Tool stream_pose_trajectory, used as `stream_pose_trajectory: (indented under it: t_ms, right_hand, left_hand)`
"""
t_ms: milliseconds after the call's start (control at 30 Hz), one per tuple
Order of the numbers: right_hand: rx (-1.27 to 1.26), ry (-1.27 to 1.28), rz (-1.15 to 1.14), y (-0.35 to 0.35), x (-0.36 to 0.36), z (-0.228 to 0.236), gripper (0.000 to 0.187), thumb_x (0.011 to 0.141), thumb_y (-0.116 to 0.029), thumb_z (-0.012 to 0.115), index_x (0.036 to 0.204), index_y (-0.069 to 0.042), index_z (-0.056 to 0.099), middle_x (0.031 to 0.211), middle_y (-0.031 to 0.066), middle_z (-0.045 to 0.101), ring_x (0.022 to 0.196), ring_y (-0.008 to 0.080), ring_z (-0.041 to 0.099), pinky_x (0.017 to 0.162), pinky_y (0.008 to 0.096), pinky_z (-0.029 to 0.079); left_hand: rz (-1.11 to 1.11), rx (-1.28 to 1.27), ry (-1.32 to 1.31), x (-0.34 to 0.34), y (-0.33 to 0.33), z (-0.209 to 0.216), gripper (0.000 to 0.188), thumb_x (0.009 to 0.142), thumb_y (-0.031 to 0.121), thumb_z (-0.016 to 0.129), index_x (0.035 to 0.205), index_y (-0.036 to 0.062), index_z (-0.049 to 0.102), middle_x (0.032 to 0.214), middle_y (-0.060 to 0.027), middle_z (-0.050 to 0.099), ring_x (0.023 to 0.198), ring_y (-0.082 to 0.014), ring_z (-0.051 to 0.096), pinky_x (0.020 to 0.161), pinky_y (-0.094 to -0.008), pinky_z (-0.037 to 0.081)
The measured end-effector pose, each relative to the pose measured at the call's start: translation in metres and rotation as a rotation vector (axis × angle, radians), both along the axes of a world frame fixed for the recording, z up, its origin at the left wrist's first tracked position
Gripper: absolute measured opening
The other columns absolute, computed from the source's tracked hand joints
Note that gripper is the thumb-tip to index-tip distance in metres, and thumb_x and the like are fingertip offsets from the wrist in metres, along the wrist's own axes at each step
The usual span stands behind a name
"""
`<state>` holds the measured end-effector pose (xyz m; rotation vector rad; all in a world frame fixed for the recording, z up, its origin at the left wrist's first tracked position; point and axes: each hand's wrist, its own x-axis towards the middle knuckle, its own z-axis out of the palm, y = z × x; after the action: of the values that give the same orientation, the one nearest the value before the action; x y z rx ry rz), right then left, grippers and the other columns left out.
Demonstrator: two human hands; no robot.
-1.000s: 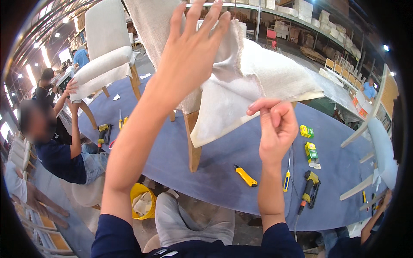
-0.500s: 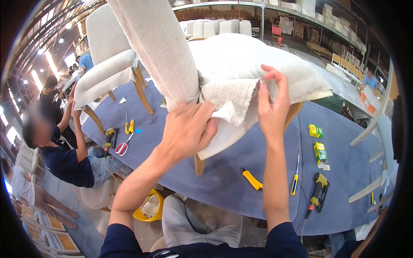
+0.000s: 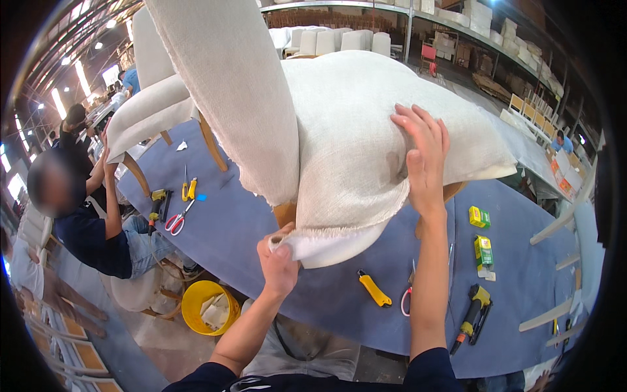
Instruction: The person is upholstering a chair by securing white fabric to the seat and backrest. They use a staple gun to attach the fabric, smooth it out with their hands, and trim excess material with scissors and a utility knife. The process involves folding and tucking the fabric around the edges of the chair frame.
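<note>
An upholstered chair lies before me on the table, its cream backrest [image 3: 228, 91] on the left and its padded seat [image 3: 353, 130] on the right. My left hand [image 3: 281, 264] pinches the frayed edge of the seat fabric [image 3: 353, 230] at the near left corner, by a bare wooden part [image 3: 285, 213] below the backrest. Under that edge a white lining [image 3: 339, 247] shows. Fingers spread, my right hand [image 3: 426, 153] lies on the seat's right side with nothing in its grip. Part of the seat edge is hidden behind this hand.
On the blue-grey table [image 3: 339, 313] lie a yellow-handled cutter [image 3: 375, 290], scissors [image 3: 406, 302], a staple gun [image 3: 471, 317] and a small yellow-green box [image 3: 479, 216]. A yellow bucket [image 3: 189, 307] stands below. At left a co-worker [image 3: 85, 225] handles another chair [image 3: 147, 108].
The folded-back fabric now lies spread over the seat to its front edge. My left hand has moved down and towards me; my right hand has flattened onto the seat.
</note>
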<state>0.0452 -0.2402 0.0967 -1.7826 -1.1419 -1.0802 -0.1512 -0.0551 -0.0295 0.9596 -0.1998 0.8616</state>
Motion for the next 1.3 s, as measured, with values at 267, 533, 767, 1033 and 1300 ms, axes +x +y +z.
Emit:
stream_pose_trajectory:
  t_ms: [267,533,767,1033,1300]
  right_hand:
    - [-0.065,-0.039,-0.045,0.000,-0.001,-0.008,0.047,0.096,-0.034,0.062,0.136,-0.010,0.064,0.150,0.0089,0.056,0.148,0.0328,0.040,0.125,0.0520,0.014]
    - [-0.079,0.247,-0.078,-0.046,-0.069,-0.086,0.046,0.093,-0.021,0.066,0.136,-0.008,0.063,0.155,0.0147,0.051,0.149,0.0377,0.038,0.121,0.0496,0.029]
    - [-0.340,0.758,-0.733,-0.160,-0.131,-0.306,0.029,0.093,-0.018,0.069,0.118,-0.004,0.065,0.111,0.0185,0.061,0.106,0.0400,0.061,0.090,0.0489,0.049]
    - [-0.339,0.980,-0.942,-0.195,-0.172,-0.336,0.042,0.078,-0.020,0.081,0.115,-0.008,0.065,0.106,0.0200,0.067,0.098,0.0420,0.067,0.083,0.0507,0.054]
    - [0.335,1.519,-0.015,-0.183,-0.199,-0.303,0.028,0.092,-0.015,0.068,0.117,-0.004,0.064,0.099,0.0104,0.073,0.076,0.0200,0.071,0.067,0.0335,0.055]
  left_hand:
    - [0.533,1.003,-0.070,-0.017,0.017,-0.041,0.027,0.070,0.009,0.077,0.069,0.0067,0.050,0.075,-0.0084,0.051,0.068,-0.0260,0.050,0.061,-0.0368,0.036]
    - [0.524,0.944,-0.112,-0.061,0.053,-0.017,0.024,0.084,0.022,0.063,0.072,0.0055,0.051,0.073,-0.0079,0.053,0.068,-0.0251,0.052,0.061,-0.0362,0.041]
    - [0.302,0.665,0.272,-0.054,0.035,0.067,0.035,0.106,0.027,0.049,0.123,-0.0029,0.056,0.111,-0.0101,0.061,0.098,-0.0198,0.060,0.084,-0.0357,0.050]
    - [-0.053,0.499,0.468,-0.028,-0.017,0.046,0.042,0.111,0.030,0.047,0.134,-0.0053,0.049,0.113,-0.0096,0.063,0.104,-0.0139,0.057,0.096,-0.0298,0.045]
    - [-0.389,0.153,0.418,-0.044,-0.079,0.076,0.040,0.114,0.039,0.037,0.143,0.0108,0.040,0.080,0.0001,0.049,0.052,-0.0074,0.039,0.044,-0.0235,0.031]
